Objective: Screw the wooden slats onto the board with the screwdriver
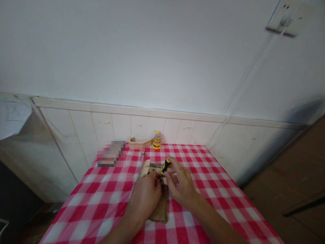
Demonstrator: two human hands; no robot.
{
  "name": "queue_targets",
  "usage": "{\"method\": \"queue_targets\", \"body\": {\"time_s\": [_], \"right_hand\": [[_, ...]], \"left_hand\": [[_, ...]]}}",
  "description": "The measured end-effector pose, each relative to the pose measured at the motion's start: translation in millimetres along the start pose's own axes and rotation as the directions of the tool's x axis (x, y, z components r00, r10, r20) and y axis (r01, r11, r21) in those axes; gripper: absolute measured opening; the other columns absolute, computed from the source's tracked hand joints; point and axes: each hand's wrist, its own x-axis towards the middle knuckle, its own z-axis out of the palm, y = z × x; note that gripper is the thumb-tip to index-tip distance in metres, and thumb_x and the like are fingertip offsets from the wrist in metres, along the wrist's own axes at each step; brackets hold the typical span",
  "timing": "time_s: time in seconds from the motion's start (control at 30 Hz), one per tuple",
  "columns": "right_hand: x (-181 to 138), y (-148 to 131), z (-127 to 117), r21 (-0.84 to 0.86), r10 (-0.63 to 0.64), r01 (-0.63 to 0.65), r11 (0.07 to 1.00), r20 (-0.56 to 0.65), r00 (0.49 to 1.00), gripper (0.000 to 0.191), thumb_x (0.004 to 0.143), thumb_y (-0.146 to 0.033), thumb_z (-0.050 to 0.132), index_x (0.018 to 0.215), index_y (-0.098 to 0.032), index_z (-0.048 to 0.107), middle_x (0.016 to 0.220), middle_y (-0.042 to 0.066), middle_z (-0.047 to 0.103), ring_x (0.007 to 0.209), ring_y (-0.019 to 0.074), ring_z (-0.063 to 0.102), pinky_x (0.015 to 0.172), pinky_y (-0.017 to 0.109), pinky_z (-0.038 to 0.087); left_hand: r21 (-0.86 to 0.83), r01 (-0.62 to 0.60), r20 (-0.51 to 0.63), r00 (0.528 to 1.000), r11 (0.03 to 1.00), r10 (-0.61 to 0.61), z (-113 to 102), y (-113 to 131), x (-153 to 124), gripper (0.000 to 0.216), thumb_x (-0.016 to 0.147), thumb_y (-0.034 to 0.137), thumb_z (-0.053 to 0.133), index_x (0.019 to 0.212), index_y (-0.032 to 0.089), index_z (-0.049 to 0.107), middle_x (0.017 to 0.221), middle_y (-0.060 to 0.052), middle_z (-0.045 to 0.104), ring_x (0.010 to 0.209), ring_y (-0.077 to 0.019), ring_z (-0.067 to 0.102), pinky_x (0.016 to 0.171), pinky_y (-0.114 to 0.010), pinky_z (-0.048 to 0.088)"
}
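My right hand (184, 184) is closed around the handle of a small yellow-and-black screwdriver (166, 166). The handle leans, its lower end pointing down toward my left fingertips. My left hand (147, 193) has its fingers drawn together beside that lower end; what they pinch is hidden. Just beyond the left hand, a pale wooden piece (145, 168) with a curved edge stands joined or close to other light wooden parts (156, 170). Under the hands and wood lies a brown mat (159, 213), partly covered by my left hand. The screwdriver's tip cannot be made out.
A red-and-white checked cloth (210, 203) covers the table. Along its back edge are a hooked wooden part (137, 144) and a yellow-capped clear container (157, 140). Small dark bits (143, 154) lie nearer. A blurred-out flat object (111, 154) rests back left. The wall (177, 130) closes the far side.
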Motion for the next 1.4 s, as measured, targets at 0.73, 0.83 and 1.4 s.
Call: {"method": "queue_targets", "body": {"time_s": [0.73, 0.83, 1.4], "right_hand": [[2.2, 1.3, 0.3, 0.051, 0.031, -0.031, 0.998, -0.015, 0.999, 0.058, 0.100, -0.018, 0.059, 0.154, -0.027, 0.043, 0.113, 0.010, 0.078, 0.084, 0.0215, 0.079, 0.077, 0.035, 0.070], [1.8, -0.8, -1.3, 0.015, 0.007, -0.007, 1.000, -0.018, 1.000, 0.061, 0.099, -0.015, 0.057, 0.156, -0.026, 0.041, 0.126, 0.012, 0.075, 0.099, 0.0251, 0.079, 0.088, 0.041, 0.069], [3.6, 1.7, 0.5, 0.059, 0.057, -0.056, 0.997, -0.018, 0.998, 0.053, 0.100, -0.020, 0.059, 0.151, -0.026, 0.047, 0.100, 0.008, 0.079, 0.080, 0.0209, 0.078, 0.073, 0.033, 0.069]], "left_hand": [[-0.027, -0.025, -0.007, 1.000, 0.999, 0.025, 2.1, -3.1, 1.3, 0.026, 0.100, 0.017, 0.051, 0.103, 0.023, 0.076, 0.099, -0.005, 0.080, 0.092, -0.0201, 0.074, 0.078, -0.027, 0.046], [-0.046, -0.016, -0.012, 1.000, 0.999, 0.016, 2.7, -4.6, 1.9, 0.028, 0.101, 0.016, 0.050, 0.108, 0.023, 0.076, 0.104, -0.005, 0.079, 0.092, -0.0189, 0.074, 0.079, -0.026, 0.047], [0.000, 0.000, 0.014, 1.000, 1.000, 0.000, -2.4, 2.0, -0.5, 0.027, 0.099, 0.015, 0.052, 0.103, 0.022, 0.077, 0.101, -0.006, 0.080, 0.093, -0.0206, 0.074, 0.076, -0.027, 0.046]]}}
